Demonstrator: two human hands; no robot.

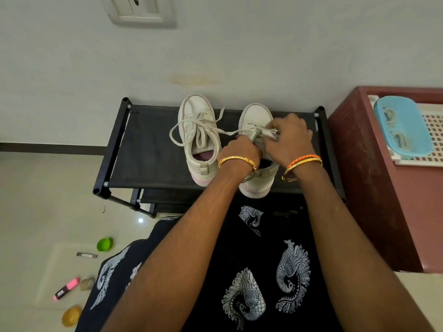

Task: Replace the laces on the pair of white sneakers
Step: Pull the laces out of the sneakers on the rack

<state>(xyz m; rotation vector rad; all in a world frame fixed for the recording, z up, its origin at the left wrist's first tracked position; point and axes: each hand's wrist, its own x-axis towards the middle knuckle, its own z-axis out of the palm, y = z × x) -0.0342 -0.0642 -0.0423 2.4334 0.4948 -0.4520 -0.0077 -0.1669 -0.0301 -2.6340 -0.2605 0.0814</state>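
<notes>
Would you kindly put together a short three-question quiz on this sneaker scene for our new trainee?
1. True or false: both hands work at the lace of the right sneaker.
2. Multiple choice: the sneakers stand on
A. the maroon cabinet
B. the black rack
C. the floor
3. Fill in: the blue basket on the white tray holds coils of spare ______.

Key
1. True: the left hand and right hand both pinch its lace, while the left sneaker lies untouched, its lace loose.
2. B
3. Laces, as they look; they are small in the picture.
</notes>
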